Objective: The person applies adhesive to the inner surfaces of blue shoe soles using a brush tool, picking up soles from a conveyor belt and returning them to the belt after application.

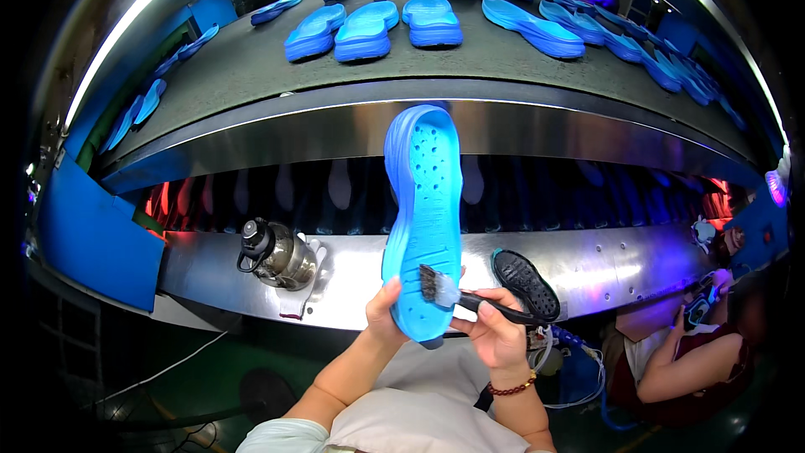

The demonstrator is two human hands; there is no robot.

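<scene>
A blue shoe sole (428, 201) stands tilted up in front of me, its hollowed inner side with small holes facing me. My left hand (386, 315) grips its lower left edge near the heel. In my right hand (496, 334) is a brush (438, 287) with a black handle and dark bristles. The bristles lie against the inner face of the sole, near its heel end. A beaded bracelet circles my right wrist. Just right of the sole, a black shoe sole (526, 283) rests on the metal ledge.
Several blue soles (366, 29) lie on the dark conveyor belt (243, 67) beyond. A dark bottle (272, 256) and a pale glove (308, 294) are on the metal ledge (587, 264). At right, another person's hand (696, 306) holds a blue object. Cables hang below the ledge.
</scene>
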